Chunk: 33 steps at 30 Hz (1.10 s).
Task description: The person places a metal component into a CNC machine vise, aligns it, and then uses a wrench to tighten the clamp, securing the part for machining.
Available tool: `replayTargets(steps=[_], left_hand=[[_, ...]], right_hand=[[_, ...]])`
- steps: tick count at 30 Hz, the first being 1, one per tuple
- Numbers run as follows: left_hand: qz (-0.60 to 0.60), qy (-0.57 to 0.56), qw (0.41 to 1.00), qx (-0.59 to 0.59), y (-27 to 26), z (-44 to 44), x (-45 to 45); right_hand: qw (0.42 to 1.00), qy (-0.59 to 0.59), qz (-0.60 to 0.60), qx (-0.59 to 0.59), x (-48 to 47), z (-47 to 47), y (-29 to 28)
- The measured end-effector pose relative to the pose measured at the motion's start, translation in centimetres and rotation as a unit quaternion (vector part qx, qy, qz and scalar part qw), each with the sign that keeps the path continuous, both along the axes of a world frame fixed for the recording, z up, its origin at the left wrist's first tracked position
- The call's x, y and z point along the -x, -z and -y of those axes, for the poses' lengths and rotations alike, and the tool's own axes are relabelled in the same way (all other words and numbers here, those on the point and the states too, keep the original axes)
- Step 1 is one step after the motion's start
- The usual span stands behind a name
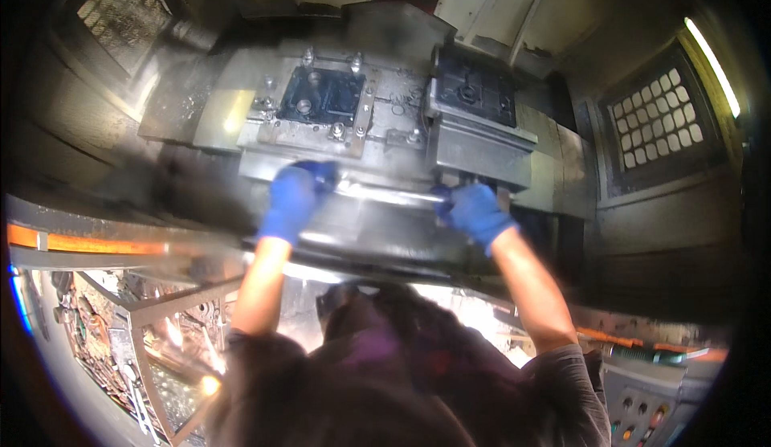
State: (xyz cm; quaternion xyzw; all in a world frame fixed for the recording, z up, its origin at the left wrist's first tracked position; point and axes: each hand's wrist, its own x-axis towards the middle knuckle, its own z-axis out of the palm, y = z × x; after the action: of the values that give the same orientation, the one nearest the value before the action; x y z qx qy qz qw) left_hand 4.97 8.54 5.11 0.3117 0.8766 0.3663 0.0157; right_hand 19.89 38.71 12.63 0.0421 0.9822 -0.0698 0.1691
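Observation:
Both my hands wear blue gloves and are out in front of me at the near edge of a machine table. A shiny metal bar (pixel 391 194), blurred and possibly a wrench handle, runs between them. My left hand (pixel 295 197) is closed around its left end, and my right hand (pixel 476 209) grips the right end. Beyond my left hand, a dark metal plate (pixel 325 94) with round holes lies among clamping bolts. Past my right hand stands a steel block (pixel 479 149), perhaps a vise, below a second dark plate (pixel 476 88).
Metal chips (pixel 405 96) lie on the table between the two plates. Enclosure walls carry a gridded window (pixel 656 118) and a lamp (pixel 712 67) at right. A metal frame stand (pixel 135 320) with tools around it is at lower left, a control panel (pixel 641 408) at lower right.

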Motion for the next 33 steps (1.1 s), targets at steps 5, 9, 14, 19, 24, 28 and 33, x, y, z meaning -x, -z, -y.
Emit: replayTargets(steps=[5,9,14,19,24,28,33], left_hand=[[0.330,-0.014,0.878,-0.347,2.0,10.1,-1.7],[0.561,0.082,0.600,-0.565,2.1,11.2,-7.8],[0.529,0.167,0.348,-0.756,-0.5,8.4,-10.2],[0.508,0.347,0.179,-0.768,-1.6,9.6,-5.8],[0.449,0.436,0.329,-0.708,-4.3,12.3,-4.8],[0.407,0.451,0.378,-0.699,-8.9,12.4,-7.2],[0.381,0.386,0.314,-0.779,-8.8,12.8,-8.3]], right_hand=[[0.969,0.188,0.153,0.052,-5.7,-3.2,-3.2],[0.928,0.276,0.208,0.137,-9.9,-3.5,-3.6],[0.854,0.378,0.133,0.330,-15.6,-2.8,-3.4],[0.782,0.347,0.015,0.518,-18.1,0.2,-3.9],[0.729,0.510,0.061,0.452,-18.6,1.0,-3.0],[0.963,0.120,0.182,-0.160,-18.8,-2.9,-0.5],[0.937,0.000,0.151,-0.314,-18.1,-6.4,4.0]])
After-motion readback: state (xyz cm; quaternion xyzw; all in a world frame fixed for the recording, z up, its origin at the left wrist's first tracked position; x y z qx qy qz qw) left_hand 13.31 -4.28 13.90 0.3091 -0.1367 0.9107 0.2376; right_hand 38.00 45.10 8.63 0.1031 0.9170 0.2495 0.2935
